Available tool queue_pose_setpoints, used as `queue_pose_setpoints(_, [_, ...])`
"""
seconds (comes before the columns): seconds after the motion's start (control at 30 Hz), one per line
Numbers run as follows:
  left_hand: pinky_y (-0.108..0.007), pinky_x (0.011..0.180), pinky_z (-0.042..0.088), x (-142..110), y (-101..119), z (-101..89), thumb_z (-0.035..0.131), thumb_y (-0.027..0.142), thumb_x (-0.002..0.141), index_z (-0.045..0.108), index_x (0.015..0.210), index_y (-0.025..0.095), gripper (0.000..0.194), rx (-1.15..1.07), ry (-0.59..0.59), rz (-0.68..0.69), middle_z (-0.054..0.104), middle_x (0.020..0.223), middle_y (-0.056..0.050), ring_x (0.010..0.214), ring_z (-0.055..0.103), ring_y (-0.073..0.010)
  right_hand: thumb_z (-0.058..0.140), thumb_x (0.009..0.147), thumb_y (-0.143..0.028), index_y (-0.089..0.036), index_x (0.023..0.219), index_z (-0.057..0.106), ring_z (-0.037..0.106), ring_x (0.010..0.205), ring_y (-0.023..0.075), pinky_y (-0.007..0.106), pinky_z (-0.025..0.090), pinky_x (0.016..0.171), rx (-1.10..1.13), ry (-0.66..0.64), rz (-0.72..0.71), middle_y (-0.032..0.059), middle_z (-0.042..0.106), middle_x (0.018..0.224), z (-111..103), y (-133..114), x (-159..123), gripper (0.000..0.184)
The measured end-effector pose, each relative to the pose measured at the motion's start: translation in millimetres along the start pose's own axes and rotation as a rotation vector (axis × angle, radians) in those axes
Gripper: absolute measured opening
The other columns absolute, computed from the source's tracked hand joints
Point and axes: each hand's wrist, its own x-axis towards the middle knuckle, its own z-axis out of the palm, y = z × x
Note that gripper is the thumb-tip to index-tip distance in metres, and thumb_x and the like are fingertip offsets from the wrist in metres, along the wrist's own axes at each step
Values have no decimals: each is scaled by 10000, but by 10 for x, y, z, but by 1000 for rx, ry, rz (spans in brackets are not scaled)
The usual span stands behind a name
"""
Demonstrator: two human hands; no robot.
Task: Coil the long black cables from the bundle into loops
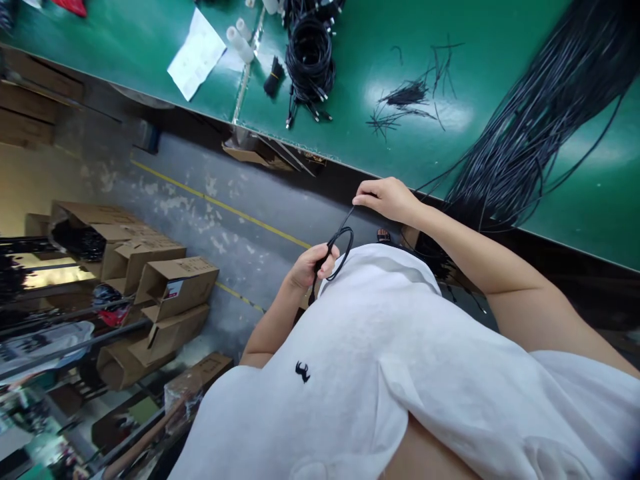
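My left hand is closed around a small looped black cable, in front of my white shirt. Part of the loop stands out past the fingers, and a short tail hangs below the fist. From the loop a length of the cable runs up to my right hand, whose thumb and fingers pinch it just off the bench edge. Past the right wrist, a long bundle of loose black cables spreads over the green bench and droops over its edge.
Coiled cables with metal plugs lie on the bench, near a small tied black bundle, white bottles and a paper sheet. Short black ties lie scattered. Cardboard boxes stand at left beyond a yellow floor line.
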Motion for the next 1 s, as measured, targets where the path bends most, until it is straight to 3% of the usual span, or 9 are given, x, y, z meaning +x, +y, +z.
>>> queue_pose_setpoints(0.13, [-139,257,164,-100,31,-66,482,309,970,642,716,113,359,-19,22,-35,298,323,92,202,156,-28,543,937,-441,-196,909,708,585,800,160,252,310,678,-78,-41,-42,34,703,885,33,62,117,297])
queue_pose_setpoints(0.23, [-126,247,118,-244,102,-118,371,353,1021,647,743,145,444,-155,91,128,157,297,125,194,40,-29,511,972,-414,-179,908,697,564,836,162,272,302,728,-217,-90,-72,73,689,921,-121,527,0,307])
queue_pose_setpoints(0.33, [-114,247,90,-317,133,-66,305,402,1040,689,955,184,450,-273,125,353,141,311,137,207,-2,-39,558,959,-303,-139,925,691,543,885,173,318,293,790,-456,-150,54,154,682,981,-570,1315,-417,214])
queue_pose_setpoints(0.47, [-138,256,70,-177,104,201,338,388,1041,639,1215,199,396,-273,42,230,247,366,131,219,47,-40,598,886,-118,-157,801,653,546,958,206,381,294,841,-697,-9,402,217,669,1086,-1264,2007,-1165,108])
queue_pose_setpoints(0.57, [-139,271,85,-37,184,351,353,346,1043,628,1231,219,356,-269,17,191,301,413,120,231,107,-28,605,893,-231,-192,663,591,556,791,240,374,300,684,-761,-56,515,226,670,880,-1242,1671,-1618,234])
queue_pose_setpoints(0.7, [-111,304,166,124,338,364,429,337,1023,658,1014,181,278,-239,128,269,374,450,103,270,266,-8,452,958,-366,-235,632,567,560,642,229,342,275,597,-464,-379,48,118,641,687,-558,569,-1827,370])
queue_pose_setpoints(0.83, [-148,516,481,397,227,459,637,365,911,643,981,140,235,19,78,144,684,692,-14,563,654,-87,344,1008,-446,-200,680,583,525,580,159,299,289,572,-270,-362,-231,61,604,638,-268,-155,-1416,474])
queue_pose_setpoints(0.93, [-255,713,564,521,81,594,733,372,833,644,961,116,299,152,-107,35,747,846,-100,782,732,-178,339,1016,-461,-187,747,623,531,617,138,276,313,597,-168,-321,-329,52,621,686,-406,-322,-978,477])
queue_pose_setpoints(1.0, [-260,664,559,501,58,637,746,382,818,642,933,110,313,193,-212,-12,737,788,-93,689,717,-172,356,1012,-461,-185,756,630,525,621,127,263,317,605,-94,-306,-313,42,625,694,-522,-326,-759,466])
